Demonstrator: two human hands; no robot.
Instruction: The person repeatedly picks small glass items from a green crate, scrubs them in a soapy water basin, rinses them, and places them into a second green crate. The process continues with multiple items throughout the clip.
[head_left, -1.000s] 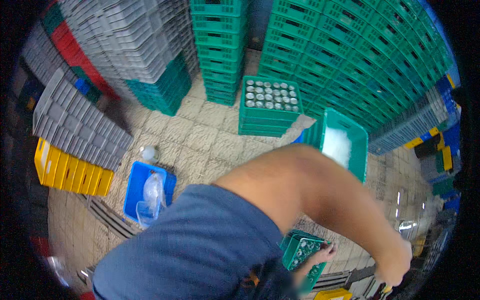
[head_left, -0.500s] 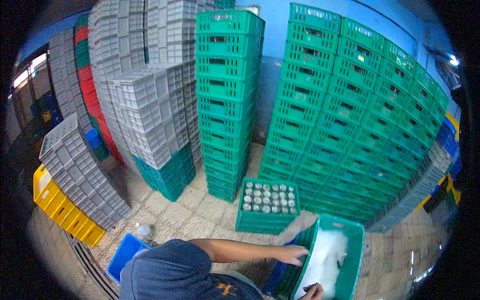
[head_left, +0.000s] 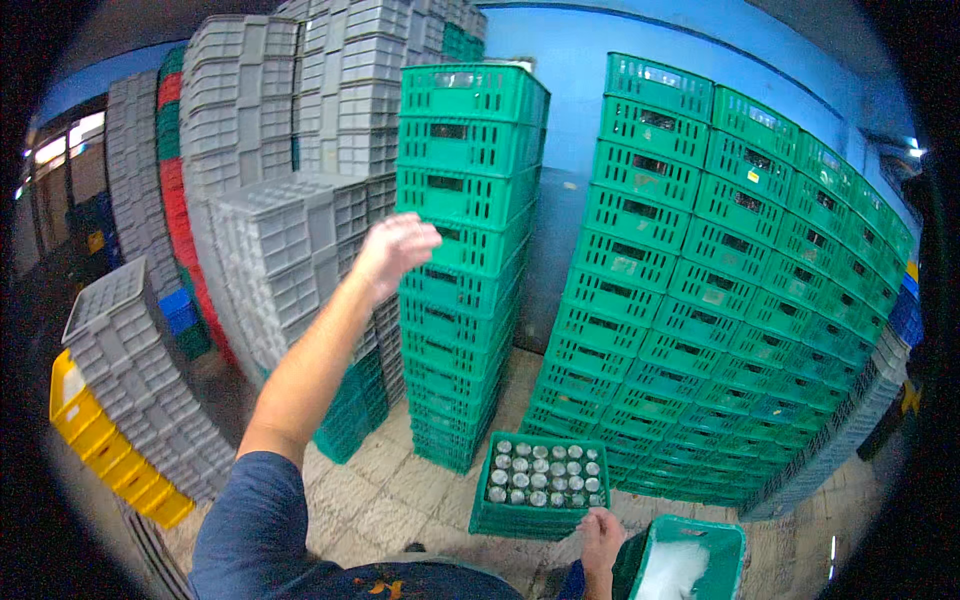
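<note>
Your left hand [head_left: 397,250]: raised high on an outstretched arm, in front of the tall green stack [head_left: 462,260]. Fingers loosely spread and slightly curled, holding nothing. Whether they touch the stack, you cannot tell from this view.

Your right hand [head_left: 601,535]: low, at the left rim of the tilted crate [head_left: 695,560]. Fingers curled narrow against that rim; the hand appears to grip it, though the fingertips are hidden.

Tilted crate: green, at the lower edge of the view, just right of the bottle crate [head_left: 541,486]. White material lies inside it.

Bottle crate: green, on the floor [head_left: 385,500] at the foot of the tall green stack, slightly to its right. Filled with rows of bottles, their grey caps facing up. Just left of your right hand, not touched by it.

Tall green stack: single column of green crates, standing on the tiled floor.

Green wall of crates [head_left: 730,290]: several columns, right of the tall green stack, rising behind the bottle crate.

Grey stacks [head_left: 290,190]: left of the tall green stack, some columns higher than it.

Yellow crates [head_left: 110,450]: far left of the tall green stack, low, with leaning grey crates on top.
</note>
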